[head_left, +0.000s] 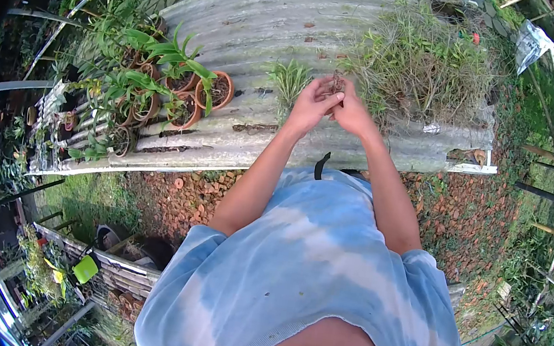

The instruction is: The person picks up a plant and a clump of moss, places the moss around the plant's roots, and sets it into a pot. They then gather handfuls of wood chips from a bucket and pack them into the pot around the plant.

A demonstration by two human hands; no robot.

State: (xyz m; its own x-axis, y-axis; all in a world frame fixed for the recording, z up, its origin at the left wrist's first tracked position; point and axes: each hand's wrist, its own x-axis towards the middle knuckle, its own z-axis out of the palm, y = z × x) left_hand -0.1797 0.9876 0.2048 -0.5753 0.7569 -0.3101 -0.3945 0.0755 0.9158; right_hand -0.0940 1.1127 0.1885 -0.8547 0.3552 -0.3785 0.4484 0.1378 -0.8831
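My left hand (312, 105) and my right hand (355, 111) meet over the corrugated tabletop. Between their curled fingers is a small brown clump of dry, root-like material (337, 83). Both thumbs press in close to it, and the fingers partly hide it. Just left of my left hand, a small leafy green plant (290, 80) sits on the sheet. Beside my right hand spreads a large heap of thin, grassy plants (423, 70), green mixed with dry stems.
Terracotta pots (215, 93) with leafy plants crowd the left part of the corrugated table (254, 30). A broken piece of its edge (471, 158) lies at the right. Reddish chips (453, 214) cover the ground, and a plastic bag (533, 46) hangs at the upper right.
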